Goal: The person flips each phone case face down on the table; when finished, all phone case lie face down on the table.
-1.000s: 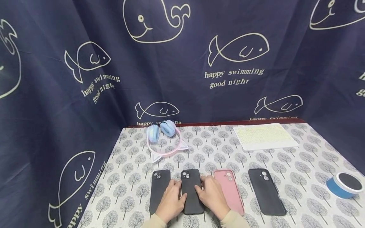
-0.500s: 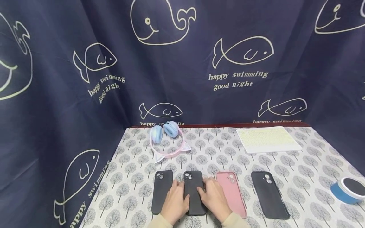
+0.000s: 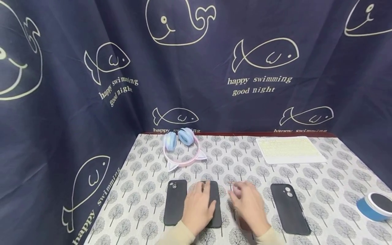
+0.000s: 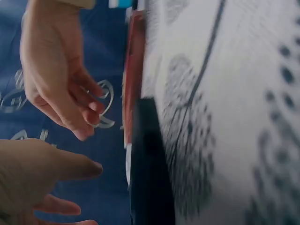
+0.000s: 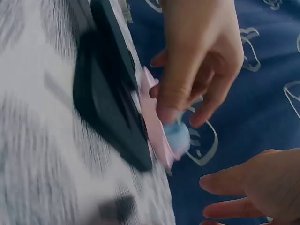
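My left hand (image 3: pixel 199 206) is above the second black phone case (image 3: pixel 216 211), covering its left side. In the right wrist view, the fingers of my left hand (image 5: pixel 201 65) hang loosely bent with nothing between them. My right hand (image 3: pixel 250 207) hovers over the pink phone case (image 3: pixel 244 224), which is mostly hidden and blurred. Its fingers hang loosely, holding nothing, as the left wrist view of the right hand (image 4: pixel 54 61) shows. Left of my hands lies another black phone case (image 3: pixel 176 204); a further black phone case (image 3: pixel 291 211) lies on the right.
Cat-ear headphones (image 3: pixel 183 149) lie at the back left of the tree-patterned tablecloth (image 3: pixel 226 161). A white keyboard (image 3: pixel 291 149) is at the back right. A blue-and-white round object (image 3: pixel 375 207) stands near the right edge. A navy curtain (image 3: pixel 211 98) hangs behind.
Both hands have left their grip on the sides of the second black phone case. My right hand has moved right, over the pink one; my left hand has come over the black case.
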Demonstrator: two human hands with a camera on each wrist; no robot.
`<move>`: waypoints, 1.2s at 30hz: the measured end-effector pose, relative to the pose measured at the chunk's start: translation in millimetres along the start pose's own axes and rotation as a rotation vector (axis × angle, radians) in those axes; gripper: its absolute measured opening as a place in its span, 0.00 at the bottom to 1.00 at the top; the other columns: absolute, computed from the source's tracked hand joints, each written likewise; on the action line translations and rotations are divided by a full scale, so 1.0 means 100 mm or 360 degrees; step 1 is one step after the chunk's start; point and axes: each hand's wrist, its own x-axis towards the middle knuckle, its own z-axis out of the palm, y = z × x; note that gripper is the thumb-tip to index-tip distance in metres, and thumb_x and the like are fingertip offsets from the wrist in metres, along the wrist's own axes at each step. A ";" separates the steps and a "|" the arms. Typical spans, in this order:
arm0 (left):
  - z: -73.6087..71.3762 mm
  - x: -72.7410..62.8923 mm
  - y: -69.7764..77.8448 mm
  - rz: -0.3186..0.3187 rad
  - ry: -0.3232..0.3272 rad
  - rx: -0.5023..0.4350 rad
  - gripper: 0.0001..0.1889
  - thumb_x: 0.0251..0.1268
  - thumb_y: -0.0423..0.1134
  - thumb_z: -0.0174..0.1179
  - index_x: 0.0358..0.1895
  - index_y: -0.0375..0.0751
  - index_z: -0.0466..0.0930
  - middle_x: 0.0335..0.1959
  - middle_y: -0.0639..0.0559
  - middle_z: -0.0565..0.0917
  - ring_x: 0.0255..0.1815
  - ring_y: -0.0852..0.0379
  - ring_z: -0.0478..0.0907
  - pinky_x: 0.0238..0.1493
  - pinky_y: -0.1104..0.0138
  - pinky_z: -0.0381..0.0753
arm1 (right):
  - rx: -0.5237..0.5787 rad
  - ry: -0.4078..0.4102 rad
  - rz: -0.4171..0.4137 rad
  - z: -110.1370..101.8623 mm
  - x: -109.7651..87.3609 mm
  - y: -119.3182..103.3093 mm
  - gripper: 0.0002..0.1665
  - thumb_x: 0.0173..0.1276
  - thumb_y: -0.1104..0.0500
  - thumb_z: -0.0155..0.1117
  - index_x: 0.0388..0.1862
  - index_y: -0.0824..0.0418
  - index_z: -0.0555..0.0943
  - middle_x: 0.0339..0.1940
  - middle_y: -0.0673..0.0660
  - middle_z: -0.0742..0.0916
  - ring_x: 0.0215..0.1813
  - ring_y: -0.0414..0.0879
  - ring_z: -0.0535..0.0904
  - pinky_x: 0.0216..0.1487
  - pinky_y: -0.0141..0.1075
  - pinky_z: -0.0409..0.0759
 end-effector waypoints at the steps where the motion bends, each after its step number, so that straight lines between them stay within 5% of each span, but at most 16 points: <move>1: 0.02 0.03 0.05 0.0043 -0.0028 0.0031 0.35 0.55 0.48 0.71 0.64 0.32 0.74 0.51 0.42 0.79 0.47 0.49 0.79 0.45 0.57 0.78 | -0.0025 0.0015 0.0021 -0.05 -0.01 0.06 0.19 0.62 0.57 0.71 0.48 0.67 0.84 0.40 0.62 0.84 0.41 0.56 0.79 0.41 0.51 0.78; 4: 0.09 0.11 0.18 0.0125 -0.0122 0.0086 0.33 0.59 0.49 0.68 0.64 0.32 0.74 0.56 0.40 0.78 0.53 0.48 0.78 0.50 0.57 0.77 | -0.0109 0.0035 0.0113 -0.16 -0.03 0.23 0.22 0.62 0.57 0.69 0.50 0.71 0.83 0.45 0.67 0.82 0.49 0.64 0.77 0.46 0.58 0.77; 8: 0.17 0.19 0.32 0.0142 -0.0237 0.0116 0.27 0.66 0.49 0.62 0.60 0.32 0.77 0.48 0.45 0.80 0.43 0.55 0.76 0.39 0.68 0.71 | -0.0211 -0.0026 0.0214 -0.23 -0.03 0.45 0.32 0.59 0.56 0.71 0.55 0.78 0.78 0.45 0.74 0.80 0.46 0.67 0.77 0.41 0.60 0.78; 12: 0.25 0.27 0.42 0.0115 -0.0312 0.0138 0.22 0.69 0.48 0.59 0.53 0.32 0.81 0.34 0.50 0.81 0.32 0.59 0.74 0.30 0.70 0.63 | -0.0201 -0.0149 0.0239 -0.24 0.00 0.59 0.34 0.57 0.56 0.72 0.54 0.82 0.77 0.41 0.74 0.79 0.40 0.65 0.79 0.40 0.59 0.79; 18: 0.33 0.27 0.50 -0.0012 -0.0442 0.0076 0.17 0.64 0.54 0.62 0.31 0.42 0.81 0.25 0.52 0.80 0.28 0.55 0.77 0.37 0.61 0.71 | -0.0071 -0.0250 0.0215 -0.18 -0.01 0.63 0.27 0.57 0.58 0.72 0.50 0.77 0.81 0.33 0.65 0.83 0.37 0.62 0.81 0.41 0.56 0.79; 25: 0.39 0.28 0.50 0.0058 -0.0428 0.0013 0.14 0.62 0.51 0.63 0.30 0.44 0.80 0.22 0.54 0.79 0.24 0.59 0.76 0.33 0.64 0.69 | 0.0030 -0.0258 0.0214 -0.15 -0.01 0.61 0.27 0.59 0.63 0.69 0.55 0.77 0.79 0.16 0.50 0.74 0.19 0.44 0.68 0.21 0.39 0.68; 31: 0.40 0.33 0.47 0.0153 -0.0424 -0.0114 0.14 0.58 0.40 0.62 0.20 0.51 0.67 0.13 0.58 0.70 0.15 0.61 0.68 0.24 0.67 0.70 | 0.0053 -0.0227 0.0169 -0.16 0.00 0.64 0.22 0.60 0.66 0.66 0.52 0.77 0.80 0.18 0.50 0.78 0.19 0.44 0.69 0.22 0.39 0.69; 36: 0.34 0.36 0.50 0.0146 -0.0398 -0.0217 0.09 0.55 0.35 0.60 0.22 0.47 0.70 0.12 0.58 0.69 0.13 0.60 0.67 0.18 0.68 0.69 | 0.0053 -0.0202 0.0187 -0.19 -0.02 0.67 0.21 0.58 0.67 0.66 0.51 0.75 0.82 0.29 0.59 0.86 0.26 0.46 0.77 0.28 0.43 0.77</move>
